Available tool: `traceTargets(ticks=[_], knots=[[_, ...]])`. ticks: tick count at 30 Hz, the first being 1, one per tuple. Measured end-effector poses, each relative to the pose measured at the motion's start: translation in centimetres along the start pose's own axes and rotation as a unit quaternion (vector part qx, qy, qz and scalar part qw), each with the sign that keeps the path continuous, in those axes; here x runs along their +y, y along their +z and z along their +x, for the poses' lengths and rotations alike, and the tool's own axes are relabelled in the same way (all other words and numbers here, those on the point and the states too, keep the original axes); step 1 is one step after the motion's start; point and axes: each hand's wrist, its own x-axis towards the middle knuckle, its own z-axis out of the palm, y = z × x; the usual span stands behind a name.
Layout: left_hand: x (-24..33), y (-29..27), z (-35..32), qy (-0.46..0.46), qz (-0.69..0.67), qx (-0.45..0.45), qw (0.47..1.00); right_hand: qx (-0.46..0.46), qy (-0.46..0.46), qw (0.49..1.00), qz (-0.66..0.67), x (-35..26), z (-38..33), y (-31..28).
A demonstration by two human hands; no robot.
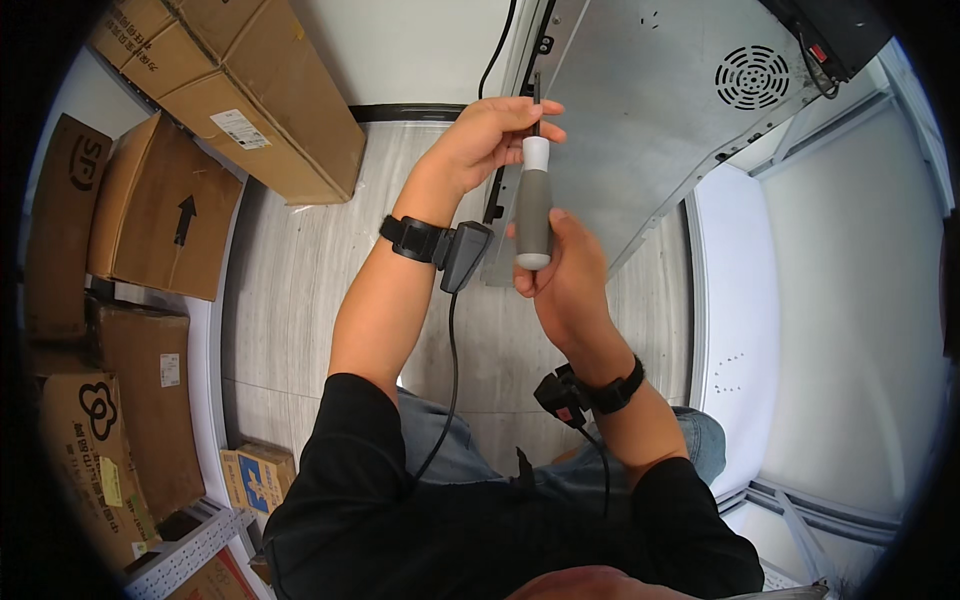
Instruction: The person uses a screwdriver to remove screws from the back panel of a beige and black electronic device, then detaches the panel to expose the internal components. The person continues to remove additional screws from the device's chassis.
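A screwdriver [535,205] with a grey handle and pale ends points away from me, its thin dark shaft toward the edge of a large grey metal panel [640,130]. My right hand [568,270] is closed round the lower part of the handle, thumb along its right side. Farther up, my left hand [492,140] pinches the shaft just above the pale collar. The shaft's tip lies near the panel's edge strip and a small black fitting [544,45]; whether it touches a screw cannot be made out.
Cardboard boxes [280,110] stand at the far left, with more stacked boxes [165,205] on the left shelf. A black cable [497,50] runs down the wall. Right of the panel is a white ledge [735,330]. Wired black straps [415,238] circle both my wrists.
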Motion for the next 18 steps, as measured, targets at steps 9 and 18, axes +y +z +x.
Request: traceTargets(ticks=[9,18], knots=[[-1.7,-0.6,1.8,0.009,0.024,0.033,0.999,-0.001,0.028,0.994,-0.102,-1.1,-0.5,-0.1],[-0.7,0.1,1.6,0.050,-0.007,0.054,0.997,-0.044,0.007,0.991,-0.124,-1.8,-0.5,-0.4]])
